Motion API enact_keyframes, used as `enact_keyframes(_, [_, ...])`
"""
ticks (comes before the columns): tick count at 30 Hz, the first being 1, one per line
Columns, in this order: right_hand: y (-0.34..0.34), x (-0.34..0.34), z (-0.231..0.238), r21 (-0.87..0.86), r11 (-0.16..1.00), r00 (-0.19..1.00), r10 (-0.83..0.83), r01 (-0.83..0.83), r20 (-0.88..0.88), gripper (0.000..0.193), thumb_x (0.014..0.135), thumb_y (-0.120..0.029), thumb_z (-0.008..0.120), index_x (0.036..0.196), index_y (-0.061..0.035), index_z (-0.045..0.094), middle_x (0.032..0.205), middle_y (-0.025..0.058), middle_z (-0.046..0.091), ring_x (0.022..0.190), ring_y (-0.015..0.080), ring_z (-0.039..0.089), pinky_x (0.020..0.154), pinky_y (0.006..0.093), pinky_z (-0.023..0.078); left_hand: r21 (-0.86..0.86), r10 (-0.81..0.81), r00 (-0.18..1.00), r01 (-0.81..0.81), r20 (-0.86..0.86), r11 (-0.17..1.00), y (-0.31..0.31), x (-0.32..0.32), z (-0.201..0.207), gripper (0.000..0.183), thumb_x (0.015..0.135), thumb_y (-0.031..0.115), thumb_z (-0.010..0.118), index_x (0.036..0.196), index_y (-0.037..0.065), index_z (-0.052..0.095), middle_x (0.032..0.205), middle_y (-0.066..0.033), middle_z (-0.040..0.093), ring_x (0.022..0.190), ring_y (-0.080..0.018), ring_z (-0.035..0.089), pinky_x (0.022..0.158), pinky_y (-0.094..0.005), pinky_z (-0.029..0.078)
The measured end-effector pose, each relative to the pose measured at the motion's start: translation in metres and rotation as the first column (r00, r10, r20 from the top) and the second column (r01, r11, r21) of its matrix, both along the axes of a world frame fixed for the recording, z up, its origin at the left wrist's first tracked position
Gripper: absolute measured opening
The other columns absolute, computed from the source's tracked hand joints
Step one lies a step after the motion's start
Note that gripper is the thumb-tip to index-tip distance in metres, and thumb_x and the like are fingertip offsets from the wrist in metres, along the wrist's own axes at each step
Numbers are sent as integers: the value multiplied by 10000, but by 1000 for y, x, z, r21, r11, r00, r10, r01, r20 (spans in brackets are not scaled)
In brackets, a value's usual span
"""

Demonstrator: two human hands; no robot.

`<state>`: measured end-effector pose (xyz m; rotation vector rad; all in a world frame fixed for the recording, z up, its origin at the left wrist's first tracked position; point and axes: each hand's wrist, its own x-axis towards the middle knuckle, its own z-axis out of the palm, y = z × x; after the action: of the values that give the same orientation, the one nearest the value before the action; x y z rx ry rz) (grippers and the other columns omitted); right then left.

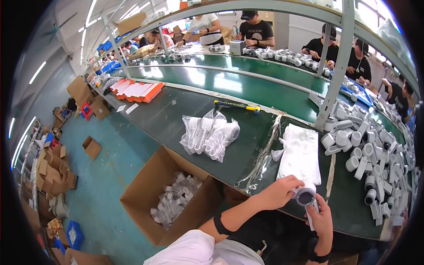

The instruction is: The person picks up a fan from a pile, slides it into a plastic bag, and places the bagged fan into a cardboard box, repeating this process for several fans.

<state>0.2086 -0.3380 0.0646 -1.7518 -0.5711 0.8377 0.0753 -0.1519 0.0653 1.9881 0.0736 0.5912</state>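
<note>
Near the front edge of the bench I hold a white, hair-dryer-shaped device (305,196) with a dark ring round its end. My right hand (322,216) is closed round its handle. My left hand (280,192) has its fingers closed at the side of the round head, over the lower edge of a stack of white plastic bags (298,152). Whether the left fingers also pinch a bag is hidden. Several bagged white devices (210,134) lie farther left on the bench.
An open cardboard box (145,198) with bagged devices stands below the bench edge. Loose white devices (375,163) pile up on the right. A yellow-and-black hammer (238,106), orange-and-white flat packaging (137,90) and a metal post (338,66) stand beyond. Co-workers sit across the green conveyor (221,81).
</note>
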Motion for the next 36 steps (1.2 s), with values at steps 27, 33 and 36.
enact_keyframes(27, [24, -23, -19, 435, 808, 864, -171, 398, -474, 424, 970, -137, 567, 1365, -58, 436, 975, 69, 649, 687, 127, 637, 564, 275, 539, 149, 13, 982, -42, 189, 988, -47, 19, -35, 351, 693, -159, 567, 989, 19, 631, 852, -114, 577, 693, -236, 569, 589, -321, 481])
enact_keyframes(33, [30, -20, -34, 359, 793, 841, -325, 491, -432, 221, 973, -129, 533, 1158, -21, 483, 920, 62, 638, 720, 123, 634, 592, 279, 535, -149, -332, 943, 329, 8, 933, -34, 4, -32, 257, 738, -140, 592, 946, 10, 601, 913, -88, 577, 788, -163, 583, 685, -259, 478])
enact_keyframes(36, [37, -22, -40, 409, 742, 821, -331, 531, -466, 211, 974, -118, 512, 1158, -19, 483, 960, 65, 635, 829, 110, 624, 693, 270, 519, -415, -280, 943, 330, 178, 848, -31, 3, -26, 224, 763, -114, 605, 947, 13, 594, 958, -76, 572, 869, -145, 563, 768, -243, 454])
